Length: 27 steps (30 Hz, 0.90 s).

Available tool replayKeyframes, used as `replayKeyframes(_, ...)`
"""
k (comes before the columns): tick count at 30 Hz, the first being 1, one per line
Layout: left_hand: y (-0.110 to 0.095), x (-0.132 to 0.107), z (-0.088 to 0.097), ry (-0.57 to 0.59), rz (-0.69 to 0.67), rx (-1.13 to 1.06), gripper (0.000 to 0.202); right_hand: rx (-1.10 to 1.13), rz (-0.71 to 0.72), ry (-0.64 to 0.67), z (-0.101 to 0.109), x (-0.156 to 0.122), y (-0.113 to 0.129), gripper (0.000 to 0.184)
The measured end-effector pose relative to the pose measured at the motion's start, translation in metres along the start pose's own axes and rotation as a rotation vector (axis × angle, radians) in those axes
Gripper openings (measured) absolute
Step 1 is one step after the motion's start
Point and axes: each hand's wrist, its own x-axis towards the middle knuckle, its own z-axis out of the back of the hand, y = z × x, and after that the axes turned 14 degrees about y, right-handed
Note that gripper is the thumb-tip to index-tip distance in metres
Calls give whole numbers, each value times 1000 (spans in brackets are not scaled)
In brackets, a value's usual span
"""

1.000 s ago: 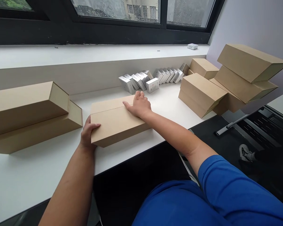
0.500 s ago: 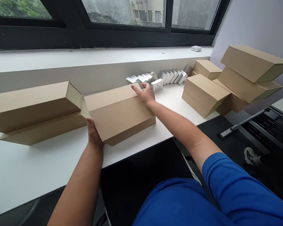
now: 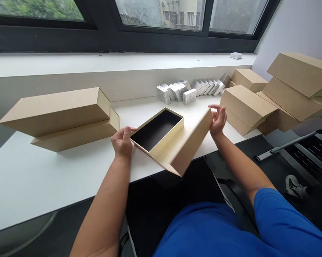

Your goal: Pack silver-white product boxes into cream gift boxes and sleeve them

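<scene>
A kraft-cardboard box lies open on the white desk (image 3: 56,175), its black-lined tray (image 3: 157,130) facing up. My left hand (image 3: 122,142) grips the tray's near left corner. The hinged lid (image 3: 187,150) stands raised on the tray's right side, showing its tan outer face. My right hand (image 3: 218,119) holds the lid's upper edge between thumb and fingers. The tray looks bare inside, though its near wall hides part of the floor.
Stacked closed kraft boxes (image 3: 56,114) stand left, with more piles (image 3: 246,107) right. Small white cartons (image 3: 189,96) line the wall behind. One white carton (image 3: 236,55) sits on the window sill (image 3: 123,62). A metal rod (image 3: 286,146) and a shoe (image 3: 293,187) lie beyond the desk edge.
The closed box is now open, its lid swung up and to the right with my right hand. The box has moved right, and my view has shifted slightly.
</scene>
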Motion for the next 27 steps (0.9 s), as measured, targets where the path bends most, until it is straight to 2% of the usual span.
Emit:
replayKeyframes(3, 3, -4, -5, -180, -86, 35, 29, -12, 16, 198, 38, -14, -30, 80)
replayKeyframes(6, 1, -4, -9, -215, -133, -64, 27, -183, -96, 439, 67, -3, -43, 71)
replayKeyframes(10, -6, 4, -7, -230, -11, -409, 47, -367, -344, 671, 90, 32, -43, 68)
replayKeyframes(13, -8, 11, -3, -163, 103, -507, 61, -531, -470, 822, 94, 58, -34, 81)
replayKeyframes(16, -8, 15, -2, -130, 190, -549, 58, -872, -587, 1044, 85, 80, -22, 100)
replayKeyframes(17, -8, 16, -1, -130, 208, -555, 55, -986, -611, 1090, 80, 86, -20, 102)
replayKeyframes(19, -8, 19, 1, -121, 238, -564, 52, -1121, -614, 1105, 66, 98, -17, 100)
replayKeyframes(23, -11, 35, 10, -46, 299, -563, 45, -1057, -510, 1104, 33, 118, -21, 86)
replayKeyframes(27, -7, 60, 10, -9, 324, -505, 37, -924, -382, 1095, -5, 133, -22, 60)
